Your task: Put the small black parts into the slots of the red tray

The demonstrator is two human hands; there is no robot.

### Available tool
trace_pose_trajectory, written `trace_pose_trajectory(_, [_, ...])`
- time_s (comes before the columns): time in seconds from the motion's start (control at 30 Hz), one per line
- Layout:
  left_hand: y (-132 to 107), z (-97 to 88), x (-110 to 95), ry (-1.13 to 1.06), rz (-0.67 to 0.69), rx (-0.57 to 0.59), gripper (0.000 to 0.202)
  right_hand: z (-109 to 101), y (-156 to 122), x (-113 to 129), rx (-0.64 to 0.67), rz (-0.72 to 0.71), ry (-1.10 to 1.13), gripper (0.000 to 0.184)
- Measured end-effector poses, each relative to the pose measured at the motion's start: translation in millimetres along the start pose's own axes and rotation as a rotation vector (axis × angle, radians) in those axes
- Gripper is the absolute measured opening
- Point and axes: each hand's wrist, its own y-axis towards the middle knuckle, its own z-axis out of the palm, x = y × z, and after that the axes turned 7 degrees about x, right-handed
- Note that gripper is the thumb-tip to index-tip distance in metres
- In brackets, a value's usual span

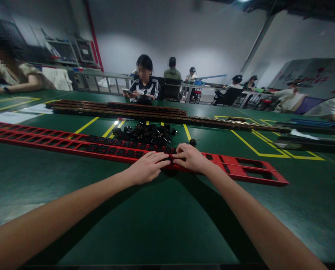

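A long red frame (251,173) with two rows of rectangular openings lies across the table in front of me. Black socket-like pieces (110,150) fill part of its middle. My left hand (149,167) rests on the near row, fingers stretched toward the right and their tips beside a small black socket-like piece. Curled from the other side, my right hand (192,158) pinches at that same piece, which the fingertips mostly hide. Just behind the frame lies a heap of loose black socket-like pieces (144,132). One loose piece (193,142) sits apart, behind my right hand.
Long dark strips (119,109) are stacked beyond the heap. More long bars (302,143) lie at the right. Yellow tape lines (274,155) mark the green table (167,225). A person (144,84) sits opposite holding a phone; another person (29,77) is at the left.
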Motion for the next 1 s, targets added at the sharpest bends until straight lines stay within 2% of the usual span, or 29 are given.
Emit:
trace_pose_trajectory(0.2, [0, -0.2, 0, -0.010, -0.004, 0.011, 0.047, -1, 3, 1, 0.022, -0.010, -0.034, 0.026])
trace_pose_trajectory(0.27, [-1, 0.1, 1, -0.010, -0.004, 0.016, 0.048, -3, 1, -2, -0.015, 0.021, -0.016, 0.027])
trace_pose_trajectory(0.43, [-1, 0.8, 3, -0.017, 0.015, 0.025, 0.051, -2, -12, -33, -0.284, 0.323, 0.020, 0.027])
trace_pose_trajectory(0.5, [-1, 1.3, 4, -0.026, 0.013, 0.027, 0.051, 3, -17, -48, -0.317, 0.431, 0.015, 0.026])
trace_pose_trajectory(0.63, [-1, 1.8, 4, -0.033, 0.002, 0.026, 0.051, 19, -21, -66, -0.227, 0.528, 0.028, 0.033])
trace_pose_trajectory(0.8, [0, 0.0, 2, -0.015, 0.000, 0.031, 0.051, 33, -19, -77, -0.067, 0.524, 0.049, 0.038])
trace_pose_trajectory(1.0, [2, -2.1, 0, -0.004, 0.009, 0.023, 0.050, 33, -20, -81, -0.095, 0.519, 0.063, 0.037])
